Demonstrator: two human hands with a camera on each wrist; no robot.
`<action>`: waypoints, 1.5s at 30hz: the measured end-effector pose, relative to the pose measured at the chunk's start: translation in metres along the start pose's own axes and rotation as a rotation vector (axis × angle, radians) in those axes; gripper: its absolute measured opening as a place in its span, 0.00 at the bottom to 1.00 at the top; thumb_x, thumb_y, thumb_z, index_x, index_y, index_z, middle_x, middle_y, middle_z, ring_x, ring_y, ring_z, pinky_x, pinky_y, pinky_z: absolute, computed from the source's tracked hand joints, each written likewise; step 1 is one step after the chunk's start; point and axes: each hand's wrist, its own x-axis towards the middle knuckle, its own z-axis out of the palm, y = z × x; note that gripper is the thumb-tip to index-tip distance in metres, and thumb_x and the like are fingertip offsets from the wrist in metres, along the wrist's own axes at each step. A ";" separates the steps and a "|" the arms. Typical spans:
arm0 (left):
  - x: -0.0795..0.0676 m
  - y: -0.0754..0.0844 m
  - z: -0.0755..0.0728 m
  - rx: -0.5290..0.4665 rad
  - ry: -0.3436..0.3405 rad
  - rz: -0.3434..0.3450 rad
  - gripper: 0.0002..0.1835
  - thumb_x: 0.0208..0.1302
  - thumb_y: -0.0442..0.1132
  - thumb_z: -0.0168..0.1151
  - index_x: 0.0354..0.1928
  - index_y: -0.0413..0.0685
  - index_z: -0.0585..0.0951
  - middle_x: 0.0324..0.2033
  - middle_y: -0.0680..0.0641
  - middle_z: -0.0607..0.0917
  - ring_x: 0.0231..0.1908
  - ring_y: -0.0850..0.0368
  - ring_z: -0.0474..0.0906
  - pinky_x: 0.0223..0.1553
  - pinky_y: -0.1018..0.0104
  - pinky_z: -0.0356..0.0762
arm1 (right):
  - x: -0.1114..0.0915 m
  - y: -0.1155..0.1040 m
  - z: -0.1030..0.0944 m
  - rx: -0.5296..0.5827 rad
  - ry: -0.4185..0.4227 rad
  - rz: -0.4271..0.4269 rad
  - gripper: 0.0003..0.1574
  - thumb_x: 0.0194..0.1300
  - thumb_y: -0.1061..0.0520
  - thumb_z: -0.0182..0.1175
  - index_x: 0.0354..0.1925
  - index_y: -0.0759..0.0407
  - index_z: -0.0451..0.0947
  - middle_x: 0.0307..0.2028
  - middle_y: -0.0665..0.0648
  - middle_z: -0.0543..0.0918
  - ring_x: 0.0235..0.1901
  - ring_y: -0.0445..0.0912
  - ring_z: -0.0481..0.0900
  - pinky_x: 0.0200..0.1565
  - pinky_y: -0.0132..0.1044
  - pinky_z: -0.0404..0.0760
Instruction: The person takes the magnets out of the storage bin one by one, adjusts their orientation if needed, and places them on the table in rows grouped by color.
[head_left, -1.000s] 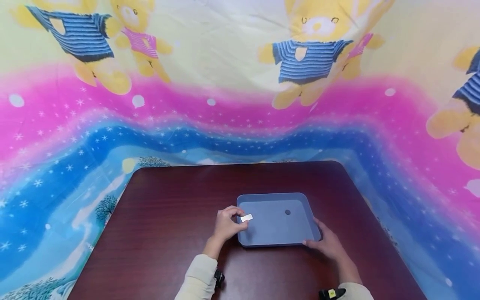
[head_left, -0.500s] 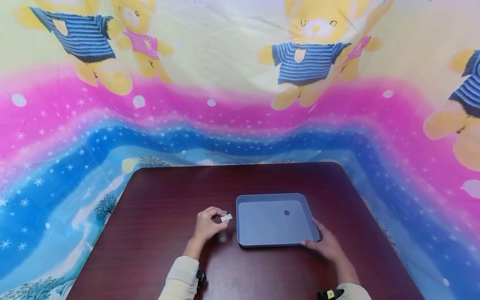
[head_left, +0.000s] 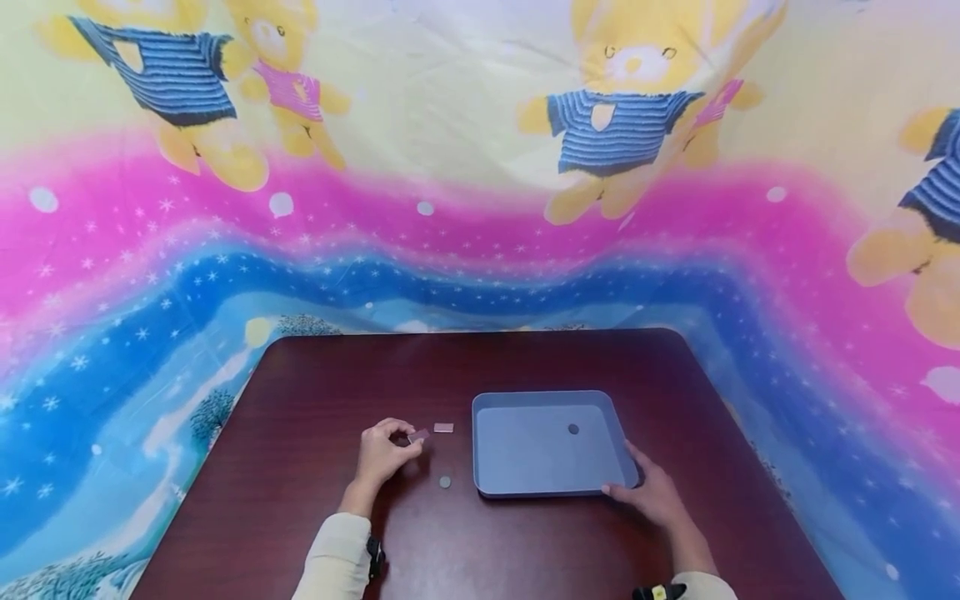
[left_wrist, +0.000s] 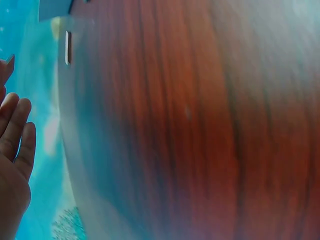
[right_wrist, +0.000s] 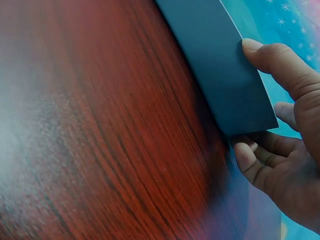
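Strip point(head_left: 421, 434) being pinched by left hand point(head_left: 379, 454), lower centre, second strip point(head_left: 443, 427) and disc point(head_left: 446, 482) seen just right, tray point(head_left: 525, 454) held at its corner by right hand point(head_left: 654, 493), lower right

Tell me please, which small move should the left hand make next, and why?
Probably the left hand should set its small block down on the table: it pinches that block near a similar block lying there, while the right hand holds the tray.
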 end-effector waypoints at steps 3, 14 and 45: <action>0.001 -0.006 -0.003 0.032 -0.007 -0.072 0.09 0.33 0.36 0.75 0.20 0.49 0.82 0.23 0.56 0.81 0.24 0.59 0.78 0.26 0.64 0.76 | 0.001 0.000 -0.001 -0.001 0.002 0.010 0.66 0.46 0.39 0.71 0.71 0.61 0.47 0.64 0.74 0.56 0.62 0.67 0.56 0.56 0.61 0.60; 0.005 -0.025 -0.009 0.169 -0.118 -0.258 0.09 0.37 0.42 0.74 0.20 0.53 0.82 0.23 0.57 0.80 0.24 0.61 0.75 0.28 0.63 0.74 | 0.000 0.000 -0.004 0.031 0.013 -0.014 0.64 0.48 0.42 0.71 0.72 0.59 0.47 0.64 0.74 0.57 0.61 0.66 0.57 0.56 0.61 0.59; 0.027 -0.052 -0.034 0.446 -0.472 -0.222 0.08 0.36 0.43 0.70 0.21 0.53 0.79 0.21 0.56 0.76 0.21 0.58 0.69 0.23 0.61 0.69 | -0.001 0.002 0.000 0.052 0.015 -0.011 0.64 0.47 0.43 0.72 0.72 0.57 0.47 0.65 0.74 0.56 0.62 0.65 0.56 0.57 0.61 0.57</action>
